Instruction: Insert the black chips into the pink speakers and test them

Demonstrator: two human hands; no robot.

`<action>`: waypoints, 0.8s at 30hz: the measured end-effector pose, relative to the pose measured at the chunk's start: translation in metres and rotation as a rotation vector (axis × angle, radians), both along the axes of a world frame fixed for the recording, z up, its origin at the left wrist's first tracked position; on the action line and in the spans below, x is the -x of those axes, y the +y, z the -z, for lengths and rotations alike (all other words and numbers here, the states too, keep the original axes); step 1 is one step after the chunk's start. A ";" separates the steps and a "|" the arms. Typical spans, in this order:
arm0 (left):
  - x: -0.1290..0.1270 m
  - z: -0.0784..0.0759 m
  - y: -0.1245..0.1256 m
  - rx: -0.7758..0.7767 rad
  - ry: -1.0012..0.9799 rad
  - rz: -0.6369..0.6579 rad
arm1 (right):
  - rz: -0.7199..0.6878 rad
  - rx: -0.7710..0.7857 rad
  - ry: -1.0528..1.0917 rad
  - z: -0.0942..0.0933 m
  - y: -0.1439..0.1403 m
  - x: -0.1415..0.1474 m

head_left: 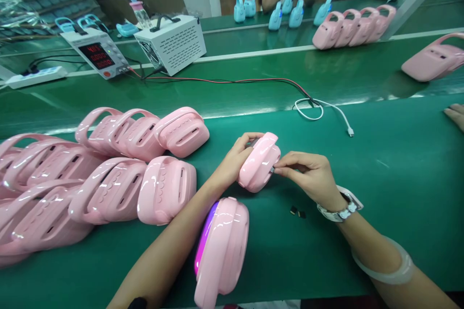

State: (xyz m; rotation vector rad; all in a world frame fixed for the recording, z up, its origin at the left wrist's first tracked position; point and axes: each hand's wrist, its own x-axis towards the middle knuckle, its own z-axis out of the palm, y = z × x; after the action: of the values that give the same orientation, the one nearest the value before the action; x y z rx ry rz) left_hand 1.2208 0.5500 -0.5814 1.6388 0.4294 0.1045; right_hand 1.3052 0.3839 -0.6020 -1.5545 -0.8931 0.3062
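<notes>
My left hand [232, 164] is closed round a glossy pink portable speaker [260, 164] with a carry handle, tilted on the green bench. The thumb and forefinger of my right hand [308, 174] pinch a small silvery piece [272, 170] against the slotted side of that speaker; its exact kind is too small to tell. Two tiny black memory cards [297, 212] with gold contacts lie below my right hand. Another pink speaker [226, 246], its front lit purple, stands close to my left forearm.
Rows of pink speakers [168, 190] fill the left side. Behind are a power supply [97, 53] with red digits, a white vented box [174, 41] and a white cable [326, 102]. Blue speakers [296, 14] stand near a co-worker. Another person's hand [456, 115] rests at the right edge.
</notes>
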 end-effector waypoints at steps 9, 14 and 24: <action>-0.001 0.008 -0.001 0.073 -0.004 -0.041 | -0.096 -0.031 0.528 0.011 0.008 -0.007; -0.001 0.008 -0.001 0.044 -0.004 -0.025 | -0.059 -0.100 0.576 0.013 0.009 -0.004; 0.000 0.019 0.001 -0.033 -0.113 -0.013 | 0.091 -0.109 0.782 0.002 0.013 0.017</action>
State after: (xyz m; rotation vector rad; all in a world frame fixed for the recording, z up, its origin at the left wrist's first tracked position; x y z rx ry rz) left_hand 1.2210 0.5512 -0.6009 1.6540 0.3536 0.2139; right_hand 1.2883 0.3966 -0.6040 -1.2120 -0.2199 0.7229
